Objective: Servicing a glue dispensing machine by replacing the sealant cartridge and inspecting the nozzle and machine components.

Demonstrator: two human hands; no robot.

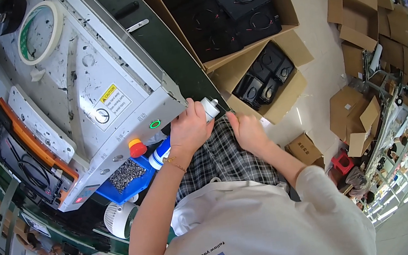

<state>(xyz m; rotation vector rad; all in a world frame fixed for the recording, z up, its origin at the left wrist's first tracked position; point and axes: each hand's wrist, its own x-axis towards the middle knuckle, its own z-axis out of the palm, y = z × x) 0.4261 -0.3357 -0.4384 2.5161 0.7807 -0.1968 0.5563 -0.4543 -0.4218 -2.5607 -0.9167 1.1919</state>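
My left hand (191,129) is wrapped round a blue and white tube-shaped thing (161,154), whose white upper end with a narrow grey tip (211,107) sticks out past my fingers. Its exact kind does not show. The hand is beside the front corner of a grey machine (145,102). To the right, my right hand (249,132) is closed, thumb and fingers together near the grey tip; whatever they hold, if anything, is too small to make out. A blue bin (128,194) of small metal screws (128,176) sits below the machine's red emergency button (137,148).
A roll of tape (60,23) lies on the machine, near an orange-edged black fixture (38,144). Two cartons (287,8) (285,107) of black cased parts stand beyond the dark bench edge. Tweezers (137,25) lie on the bench. Other cartons (355,10) fill the right side.
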